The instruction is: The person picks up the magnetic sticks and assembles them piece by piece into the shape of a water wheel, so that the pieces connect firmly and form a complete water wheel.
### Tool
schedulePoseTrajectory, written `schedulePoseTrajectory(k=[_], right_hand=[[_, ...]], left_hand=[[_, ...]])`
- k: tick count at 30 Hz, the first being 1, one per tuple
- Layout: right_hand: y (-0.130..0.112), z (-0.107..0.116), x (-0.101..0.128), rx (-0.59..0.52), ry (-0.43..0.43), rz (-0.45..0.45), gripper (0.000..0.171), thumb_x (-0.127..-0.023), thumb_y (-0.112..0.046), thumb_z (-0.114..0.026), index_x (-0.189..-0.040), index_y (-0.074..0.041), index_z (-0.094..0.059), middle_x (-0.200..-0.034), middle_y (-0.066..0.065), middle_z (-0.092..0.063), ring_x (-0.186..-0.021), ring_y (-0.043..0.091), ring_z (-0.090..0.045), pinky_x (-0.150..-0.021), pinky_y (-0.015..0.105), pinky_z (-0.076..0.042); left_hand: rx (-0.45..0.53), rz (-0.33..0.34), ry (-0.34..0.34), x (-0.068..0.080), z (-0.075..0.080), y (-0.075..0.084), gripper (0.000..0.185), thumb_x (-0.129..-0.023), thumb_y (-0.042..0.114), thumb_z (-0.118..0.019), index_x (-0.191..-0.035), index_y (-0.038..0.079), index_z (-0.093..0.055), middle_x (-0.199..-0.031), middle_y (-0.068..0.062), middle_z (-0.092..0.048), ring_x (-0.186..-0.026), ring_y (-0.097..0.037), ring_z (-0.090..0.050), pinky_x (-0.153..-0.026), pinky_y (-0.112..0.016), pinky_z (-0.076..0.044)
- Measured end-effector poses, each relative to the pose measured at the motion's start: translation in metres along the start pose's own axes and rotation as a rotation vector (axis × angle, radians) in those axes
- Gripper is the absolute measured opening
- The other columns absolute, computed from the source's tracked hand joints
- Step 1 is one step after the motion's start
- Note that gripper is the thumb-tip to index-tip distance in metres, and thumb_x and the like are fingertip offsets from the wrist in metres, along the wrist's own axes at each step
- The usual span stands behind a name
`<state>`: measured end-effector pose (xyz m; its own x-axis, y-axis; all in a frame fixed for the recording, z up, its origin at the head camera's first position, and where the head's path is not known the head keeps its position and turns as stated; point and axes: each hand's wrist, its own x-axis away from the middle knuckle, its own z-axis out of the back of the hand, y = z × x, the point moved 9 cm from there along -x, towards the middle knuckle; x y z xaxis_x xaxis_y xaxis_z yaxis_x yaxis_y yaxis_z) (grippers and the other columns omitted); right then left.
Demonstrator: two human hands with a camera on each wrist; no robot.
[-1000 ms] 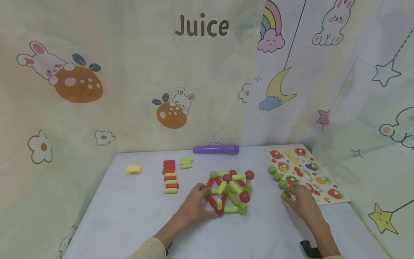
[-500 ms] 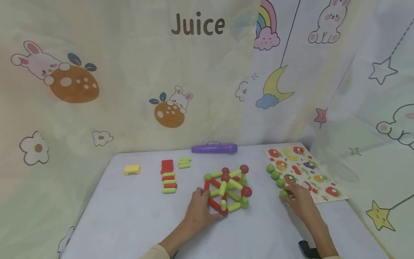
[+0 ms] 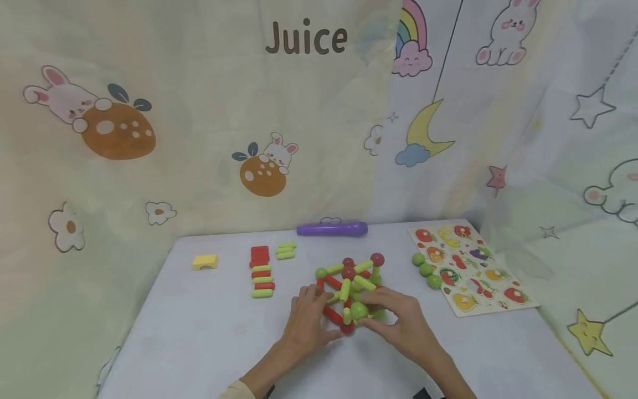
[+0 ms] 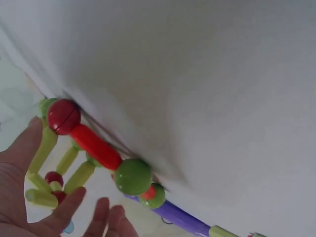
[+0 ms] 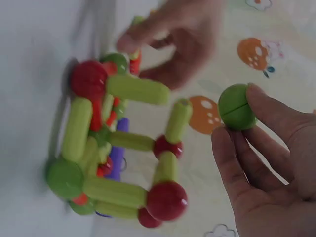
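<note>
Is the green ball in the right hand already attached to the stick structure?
No: in the right wrist view the green ball sits pinched in the right hand, apart from the stick structure.

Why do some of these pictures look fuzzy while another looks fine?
Head view: even, soft light, sharp on the stick-and-ball structure. Right wrist view: dim, the structure smeared by motion, the green ball at the right hand fairly clear. Left wrist view: the table a featureless blur, the left hand soft.
</note>
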<state>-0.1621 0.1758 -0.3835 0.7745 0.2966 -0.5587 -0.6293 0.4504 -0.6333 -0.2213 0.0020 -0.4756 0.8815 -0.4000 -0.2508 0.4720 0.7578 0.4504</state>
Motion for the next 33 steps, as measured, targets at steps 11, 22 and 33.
schedulePoseTrajectory(k=[11,22,33], right_hand=[[0.019,-0.03,0.0,0.017,0.031,-0.025,0.039,-0.074,-0.001,-0.097,-0.107,-0.012,-0.078,-0.106,-0.003,-0.079,-0.087,0.012,-0.073,-0.075,0.035,-0.065],[0.027,-0.039,-0.002,0.103,0.06,-0.08,0.044,-0.07,0.0,-0.099,-0.105,-0.01,-0.075,-0.099,-0.005,-0.078,-0.084,0.015,-0.073,-0.075,0.03,-0.065],[0.029,-0.041,-0.005,0.136,0.058,-0.117,0.042,-0.072,-0.006,-0.1,-0.105,-0.012,-0.075,-0.096,-0.008,-0.077,-0.08,0.017,-0.071,-0.074,0.029,-0.064]], left_hand=[[0.214,-0.115,-0.04,-0.003,0.009,0.015,0.06,-0.077,0.031,-0.101,-0.129,0.02,-0.074,-0.127,0.006,-0.063,-0.116,-0.014,-0.05,-0.094,-0.037,-0.047],[0.271,-0.099,-0.065,-0.004,0.009,0.014,0.06,-0.08,0.026,-0.099,-0.133,0.018,-0.073,-0.132,0.007,-0.062,-0.124,-0.016,-0.051,-0.103,-0.046,-0.047],[0.275,-0.124,-0.067,-0.002,0.013,0.013,0.061,-0.082,0.026,-0.098,-0.137,0.02,-0.071,-0.13,0.009,-0.062,-0.123,-0.015,-0.053,-0.104,-0.046,-0.05]])
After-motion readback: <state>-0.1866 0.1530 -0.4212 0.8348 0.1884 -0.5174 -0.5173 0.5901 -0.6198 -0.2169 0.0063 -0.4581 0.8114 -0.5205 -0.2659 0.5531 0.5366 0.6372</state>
